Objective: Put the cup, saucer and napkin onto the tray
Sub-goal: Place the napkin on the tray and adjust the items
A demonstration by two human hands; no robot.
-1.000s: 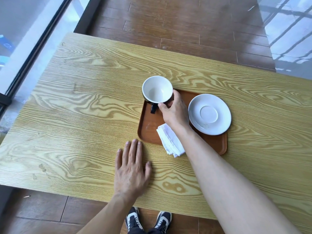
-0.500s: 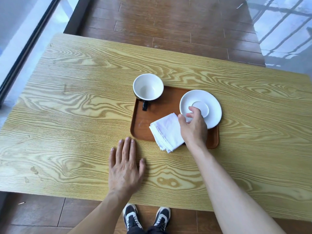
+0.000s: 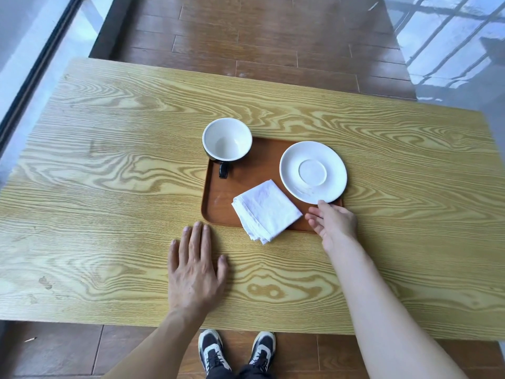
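A brown tray [image 3: 218, 203] lies on the wooden table. A cup [image 3: 226, 140], white inside and dark outside, stands at the tray's far left corner with its handle toward me. A white saucer [image 3: 313, 171] rests on the tray's right side. A folded white napkin [image 3: 266, 210] lies on the tray's near part, its corner hanging over the near rim. My right hand [image 3: 334, 224] hovers at the tray's near right corner, fingers apart, one fingertip at the saucer's near edge, holding nothing. My left hand [image 3: 195, 266] lies flat on the table in front of the tray.
The table [image 3: 109, 187] ends just in front of my shoes [image 3: 236, 351]. Dark wood floor lies beyond the far edge. A glass wall with a dark frame [image 3: 35, 69] runs along the left.
My right hand went from the cup to the saucer and napkin, then drew back toward the tray's near right corner. The napkin now lies flatter on the tray. My left hand stayed put.
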